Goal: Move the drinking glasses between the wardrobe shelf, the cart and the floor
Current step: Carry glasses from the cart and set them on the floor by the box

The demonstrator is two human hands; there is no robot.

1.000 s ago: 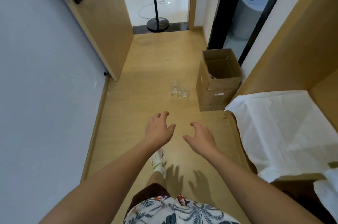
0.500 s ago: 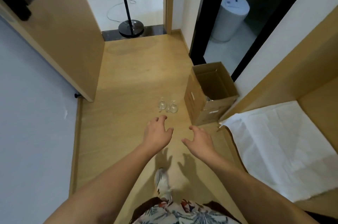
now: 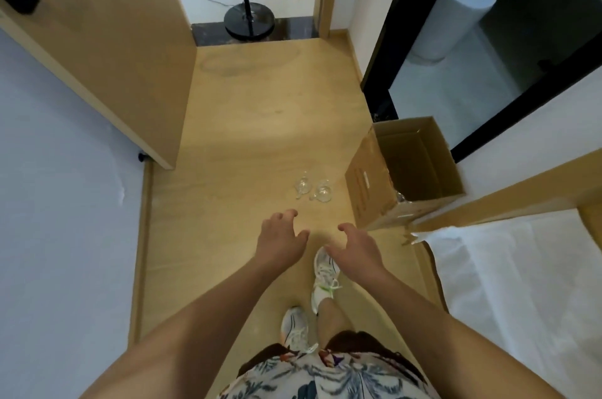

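Glasses [image 3: 313,190], two of them, stand side by side on the floor [image 3: 254,125] at frame centre beside the cardboard box [image 3: 404,170], while left hand [image 3: 280,243] and right hand [image 3: 355,248] reach out below them, fingers loosely spread and empty, so lifting apparently remains.

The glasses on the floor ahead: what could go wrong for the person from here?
1. The two glasses are clear and stand on the pale floor, so they are hard to see; a foot could kick them.
2. They stand very near each other, perhaps touching. If the left hand and the right hand, both empty, each take one, the glasses may clink.
3. The box beside them crowds the right hand's reach.
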